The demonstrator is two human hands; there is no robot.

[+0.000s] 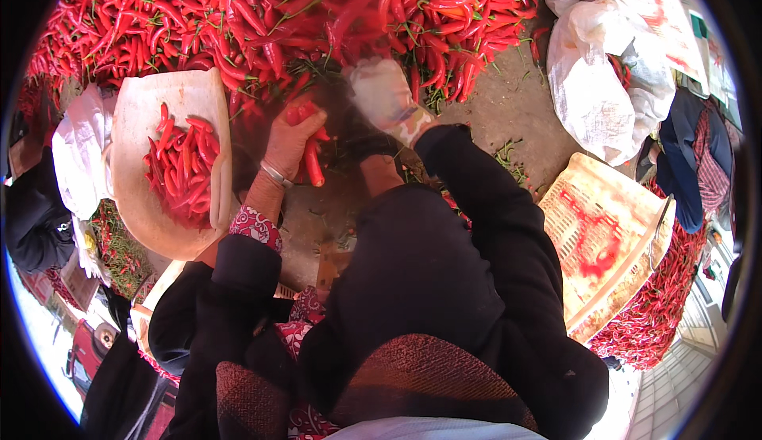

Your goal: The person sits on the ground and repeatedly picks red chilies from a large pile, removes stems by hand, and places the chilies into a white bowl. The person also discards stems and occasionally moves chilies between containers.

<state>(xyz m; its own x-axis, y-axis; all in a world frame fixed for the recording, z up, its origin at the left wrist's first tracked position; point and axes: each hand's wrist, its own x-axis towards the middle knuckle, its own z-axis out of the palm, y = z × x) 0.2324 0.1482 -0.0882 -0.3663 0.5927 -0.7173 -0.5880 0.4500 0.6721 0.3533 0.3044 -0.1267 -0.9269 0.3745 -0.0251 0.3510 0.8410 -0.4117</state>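
Observation:
My bare left hand [286, 144], with a metal bracelet at its wrist, is closed around several red chili peppers [313, 164]. Some of them hang down past the fingers. My right hand [381, 92], in a pale work glove, reaches to the near edge of a large heap of red chili peppers [238, 17] with green stems. Its fingers are blurred, so whether they grip a pepper does not show. Left of my left hand stands a pale plastic tub [134, 142] with loose red peppers [184, 169] in its bottom.
A white woven sack [589, 83] lies to the right on the concrete floor [509, 95]. Below it rests an orange-white slotted crate [586, 226] with red stains, beside another pepper heap [649, 315]. Green stem scraps [511, 157] litter the floor. A person in dark clothing [38, 214] is at far left.

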